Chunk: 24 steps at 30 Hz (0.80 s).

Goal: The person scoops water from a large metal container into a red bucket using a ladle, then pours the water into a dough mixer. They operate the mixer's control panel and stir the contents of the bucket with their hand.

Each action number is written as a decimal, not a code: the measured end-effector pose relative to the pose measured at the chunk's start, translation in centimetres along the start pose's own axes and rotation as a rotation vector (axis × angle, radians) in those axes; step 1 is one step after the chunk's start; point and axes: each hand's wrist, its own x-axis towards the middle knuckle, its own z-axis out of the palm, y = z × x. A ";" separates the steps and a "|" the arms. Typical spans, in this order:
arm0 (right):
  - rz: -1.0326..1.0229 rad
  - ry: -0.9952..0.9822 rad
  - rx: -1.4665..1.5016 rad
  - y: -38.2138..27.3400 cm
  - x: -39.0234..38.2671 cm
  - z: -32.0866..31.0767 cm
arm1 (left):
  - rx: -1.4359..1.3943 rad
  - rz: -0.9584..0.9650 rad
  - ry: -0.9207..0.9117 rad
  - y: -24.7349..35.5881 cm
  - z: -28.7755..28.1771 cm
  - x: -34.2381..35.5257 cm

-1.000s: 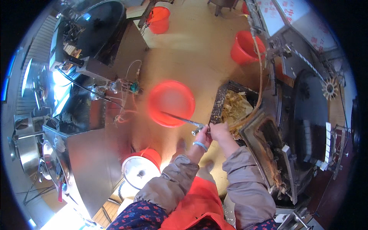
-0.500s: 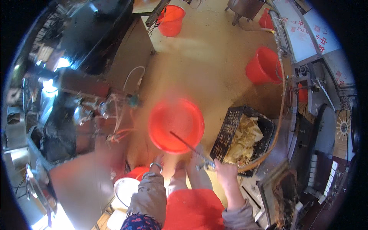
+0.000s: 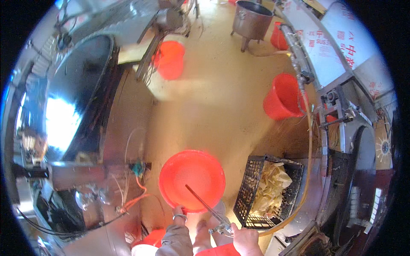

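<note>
A wide red plastic basin (image 3: 192, 170) sits on the floor in front of me. My left hand (image 3: 180, 211), with a band round its wrist, grips the near rim, thumb and fingers closed over the edge. In my right hand (image 3: 246, 240) is a thin metal pipe with a valve (image 3: 206, 206), held at its valve end. The pipe slants up to the left, its tip over the basin. From behind the valve a tan hose (image 3: 306, 179) curves off to the right. What lies in the basin is hard to make out.
Right of the basin stands a black plastic crate (image 3: 245, 194) holding pale crumpled material (image 3: 271, 187). Red buckets (image 3: 284, 97) (image 3: 171, 62) and a metal pot on legs (image 3: 252, 21) stand farther off. Metal equipment (image 3: 124, 115) lines the left side; an orange tube (image 3: 136, 199) hangs there.
The view has tilted up, so everything sits lower in the picture. My left hand has come forward onto the basin's near rim. My right hand still holds the metal pipe over the basin.
</note>
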 end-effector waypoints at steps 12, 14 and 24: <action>0.122 0.070 0.310 0.7 4.0 -8.9 | 0.567 0.262 0.364 12.7 16.1 -4.8; 0.147 0.221 0.312 0.9 4.8 -11.1 | 0.570 0.362 0.348 14.7 16.8 -5.3; 0.231 0.040 0.449 2.5 10.7 -25.2 | 0.534 0.397 -0.162 31.9 27.7 -18.7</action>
